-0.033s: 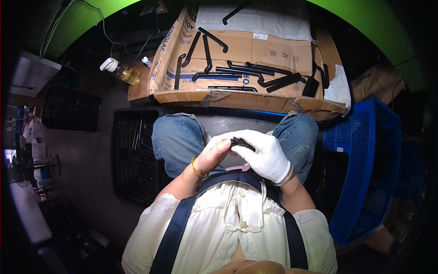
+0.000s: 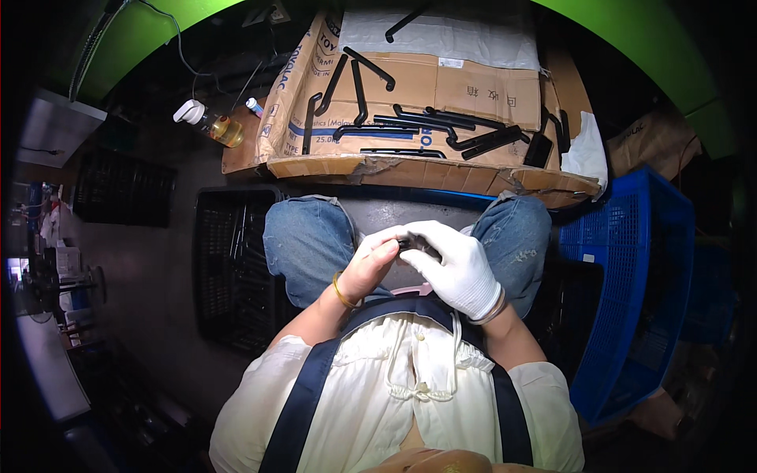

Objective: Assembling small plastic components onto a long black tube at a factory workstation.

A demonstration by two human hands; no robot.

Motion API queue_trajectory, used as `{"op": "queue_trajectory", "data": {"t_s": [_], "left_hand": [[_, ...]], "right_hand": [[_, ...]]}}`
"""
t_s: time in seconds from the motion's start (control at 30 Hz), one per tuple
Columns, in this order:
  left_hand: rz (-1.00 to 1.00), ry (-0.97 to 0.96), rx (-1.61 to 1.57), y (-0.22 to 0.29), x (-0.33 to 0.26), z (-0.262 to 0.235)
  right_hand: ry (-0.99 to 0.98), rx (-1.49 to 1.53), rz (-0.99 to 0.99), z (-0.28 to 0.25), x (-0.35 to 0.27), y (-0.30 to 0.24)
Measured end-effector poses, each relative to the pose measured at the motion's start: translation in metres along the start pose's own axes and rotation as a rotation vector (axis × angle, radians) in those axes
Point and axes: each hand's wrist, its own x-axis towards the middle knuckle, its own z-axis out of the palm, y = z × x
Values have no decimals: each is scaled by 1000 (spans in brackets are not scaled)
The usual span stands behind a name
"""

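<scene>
Over my lap, between my knees, my two hands meet around a black plastic part [image 2: 404,244]. Fingers hide most of it, so its full shape cannot be made out. My bare left hand [image 2: 369,264] pinches its left end, thumb on top. My right hand [image 2: 456,264], in a white glove, curls round it from the other side with thumb and fingers closed in. Beyond my knees, black bent-end handles [image 2: 359,93] lie scattered in a cut-down cardboard box [image 2: 315,168].
A black crate [image 2: 206,272] holding dark parts stands left of my legs. Tall blue baskets [image 2: 631,292] are at my right. Left of the cardboard box stands a bottle of yellowish liquid [image 2: 225,130] with a white top. Green machine framing [image 2: 623,35] arches over the far side.
The black part has turned slightly between my fingers, and less of it shows beside the gloved thumb. Both hands stay in nearly the same place.
</scene>
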Motion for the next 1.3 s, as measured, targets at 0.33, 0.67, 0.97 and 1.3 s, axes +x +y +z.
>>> {"op": "queue_trajectory", "data": {"t_s": [0.33,0.67,0.97,1.3], "left_hand": [[510,68,428,-6,7,-7],[534,104,496,-2,7,-3],[507,130,548,0,6,-2],[619,106,318,-9,11,-4]], "right_hand": [[49,-89,72,16,-20,-7],[5,-163,31,15,-19,-9],[-56,-167,51,14,-19,-4],[179,49,159,12,-15,7]]}}
